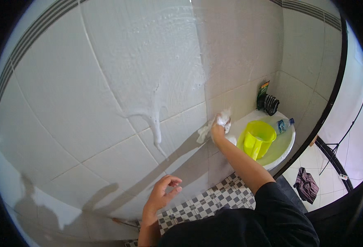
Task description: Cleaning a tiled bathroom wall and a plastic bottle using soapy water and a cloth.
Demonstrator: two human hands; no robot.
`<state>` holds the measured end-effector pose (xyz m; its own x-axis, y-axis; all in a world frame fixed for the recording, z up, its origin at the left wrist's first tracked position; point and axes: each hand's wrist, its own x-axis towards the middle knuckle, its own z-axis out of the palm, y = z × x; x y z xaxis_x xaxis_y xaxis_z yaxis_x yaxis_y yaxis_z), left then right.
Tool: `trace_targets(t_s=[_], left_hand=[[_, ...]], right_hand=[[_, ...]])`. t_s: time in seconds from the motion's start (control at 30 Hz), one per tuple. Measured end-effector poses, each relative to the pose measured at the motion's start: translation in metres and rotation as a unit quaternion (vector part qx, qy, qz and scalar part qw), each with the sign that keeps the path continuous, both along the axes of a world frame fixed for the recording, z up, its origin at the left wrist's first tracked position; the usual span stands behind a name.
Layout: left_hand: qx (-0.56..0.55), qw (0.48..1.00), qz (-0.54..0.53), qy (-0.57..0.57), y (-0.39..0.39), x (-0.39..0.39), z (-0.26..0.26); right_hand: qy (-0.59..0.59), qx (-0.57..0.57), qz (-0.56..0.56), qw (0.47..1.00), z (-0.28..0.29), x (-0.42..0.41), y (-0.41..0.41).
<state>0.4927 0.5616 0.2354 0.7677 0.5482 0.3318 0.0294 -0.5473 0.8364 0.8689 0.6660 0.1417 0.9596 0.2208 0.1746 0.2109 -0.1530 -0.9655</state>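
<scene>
My right hand (217, 132) reaches out to the tiled wall (107, 145), just left of the white basin (287, 147). Its fingers are closed around a foam-covered thing (224, 119); the suds hide what it is. White foam (203, 134) clings to the tiles beside that hand, and a thicker streak of foam (155, 126) runs down the wall further left. Lower down, my left hand (164, 191) hangs in front of the wall with thumb and fingers apart, holding nothing. A yellow-green plastic dipper (258, 139) sits in the basin, its handle towards me.
A plastic bottle (282, 126) lies in the basin behind the dipper. On the back rim rest a dark striped bundle (268, 104) and a green packet (263, 88). Checkered tiles (206, 200) cover the floor. Beyond a dark frame (329, 108), a crumpled cloth (306, 185) lies on white tiles.
</scene>
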Motion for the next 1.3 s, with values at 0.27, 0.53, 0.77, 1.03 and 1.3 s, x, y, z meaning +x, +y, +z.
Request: trace_targets(t_s=[0.27, 0.53, 0.77, 1.03, 1.3], left_hand=[[-0.019, 1.000, 0.004, 0.020, 0.004, 0.010, -0.013], [-0.050, 0.998, 0.015, 0.020, 0.007, 0.049, -0.016], [-0.025, 0.999, 0.012, 0.021, 0.005, 0.074, -0.005], [-0.051, 0.998, 0.031, 0.032, 0.003, 0.091, -0.003], [-0.066, 0.994, 0.088, 0.028, -0.010, 0.062, -0.007]], right_hand=[[0.155, 0.047, -0.053, 0.985, 0.024, 0.110, -0.015], [-0.313, -0.104, 0.095, 0.939, -0.056, -0.043, -0.025], [0.328, 0.066, 0.153, 0.930, 0.012, 0.086, -0.014], [-0.304, -0.099, 0.277, 0.906, -0.018, -0.060, -0.032], [-0.448, 0.061, 0.089, 0.888, 0.104, -0.020, -0.021]])
